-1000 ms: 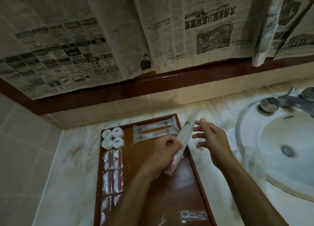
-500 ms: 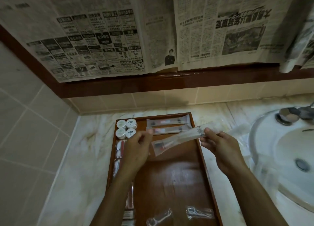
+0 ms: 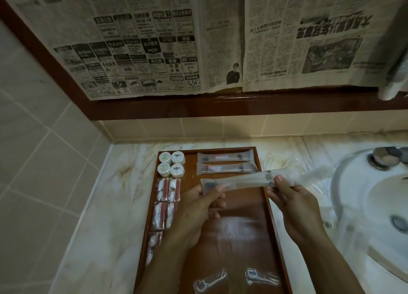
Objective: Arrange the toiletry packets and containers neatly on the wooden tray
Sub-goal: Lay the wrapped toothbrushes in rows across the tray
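A long clear toothbrush packet [image 3: 242, 180] hangs almost level just above the wooden tray [image 3: 240, 225]. My left hand [image 3: 198, 207] pinches its left end and my right hand [image 3: 293, 202] pinches its right part. Two matching long packets [image 3: 225, 163] lie side by side at the tray's far end. Several small round white containers [image 3: 171, 163] sit in the far left corner. Below them, small red and white packets [image 3: 166, 202] line the left side. Two clear floss pick packets [image 3: 234, 279] lie at the near end.
The tray rests on a marble counter [image 3: 106, 205]. A white sink [image 3: 375, 216] with a metal tap [image 3: 385, 157] lies to the right. More clear packets [image 3: 287, 161] lie on the counter between tray and sink. Newspaper [image 3: 198, 39] covers the wall above.
The long packet has turned from steeply tilted to almost level. My right hand came in and took hold of its right part, and both hands lowered it toward the two long packets.
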